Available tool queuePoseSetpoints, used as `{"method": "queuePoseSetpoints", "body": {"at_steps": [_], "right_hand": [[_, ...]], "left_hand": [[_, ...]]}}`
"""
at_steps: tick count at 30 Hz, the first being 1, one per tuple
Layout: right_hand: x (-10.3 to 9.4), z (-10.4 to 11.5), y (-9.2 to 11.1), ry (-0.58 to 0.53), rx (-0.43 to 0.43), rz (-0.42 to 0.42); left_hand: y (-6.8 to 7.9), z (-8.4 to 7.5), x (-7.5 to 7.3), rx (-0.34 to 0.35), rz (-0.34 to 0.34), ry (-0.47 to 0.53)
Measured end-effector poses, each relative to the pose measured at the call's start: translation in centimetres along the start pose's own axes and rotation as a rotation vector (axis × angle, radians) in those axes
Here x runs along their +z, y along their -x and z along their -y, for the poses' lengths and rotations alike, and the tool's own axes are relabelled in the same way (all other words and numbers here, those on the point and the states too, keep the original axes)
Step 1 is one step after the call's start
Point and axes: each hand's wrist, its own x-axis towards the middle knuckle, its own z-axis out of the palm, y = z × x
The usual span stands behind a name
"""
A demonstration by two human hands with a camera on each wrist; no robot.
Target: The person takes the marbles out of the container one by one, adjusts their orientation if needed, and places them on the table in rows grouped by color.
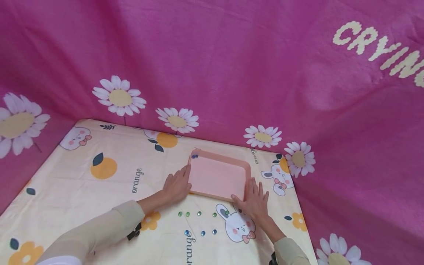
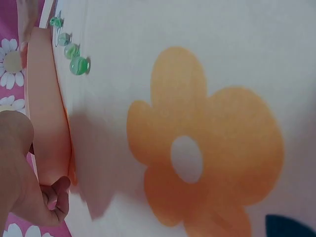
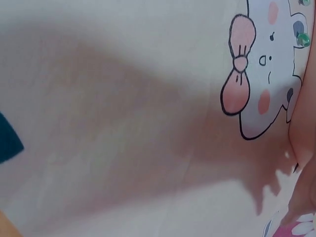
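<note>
A shallow pink tray (image 1: 216,178) lies on the cloth-covered table between both hands. Two dark blue marbles (image 1: 194,156) sit together inside its far left corner. My left hand (image 1: 177,186) grips the tray's left end, its fingers bent around the edge in the left wrist view. At the near right corner is my right hand (image 1: 253,200), fingers straight and spread along the outer side, thumb at the front wall. Several green glass marbles (image 1: 199,213) form a loose row on the cloth in front of the tray. Nearer still are three blue marbles (image 1: 203,233).
The tablecloth (image 1: 116,198) is cream, printed with oranges, flowers and rabbits. Behind and beside the table hangs a magenta curtain (image 1: 212,66) with daisies, meeting the table's far and right edges.
</note>
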Motion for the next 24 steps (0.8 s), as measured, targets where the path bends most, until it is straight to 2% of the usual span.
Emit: {"method": "queuePoseSetpoints", "body": {"at_steps": [6, 11, 14, 24], "right_hand": [[-0.1, -0.4, -0.5, -0.008, -0.022, 0.033], [0.0, -0.5, -0.9, -0.021, -0.028, 0.047], [0.1, -0.5, -1.1, -0.024, -0.027, 0.054], [-0.4, -0.3, -1.2, -0.010, -0.064, 0.023]], "left_hand": [[0.4, 0.0, 0.1, -0.011, -0.037, -0.021], [0.2, 0.5, 0.4, 0.034, -0.075, -0.109], [0.3, 0.7, 0.4, 0.059, -0.074, -0.133], [0.4, 0.7, 0.6, 0.060, -0.048, -0.125]]}}
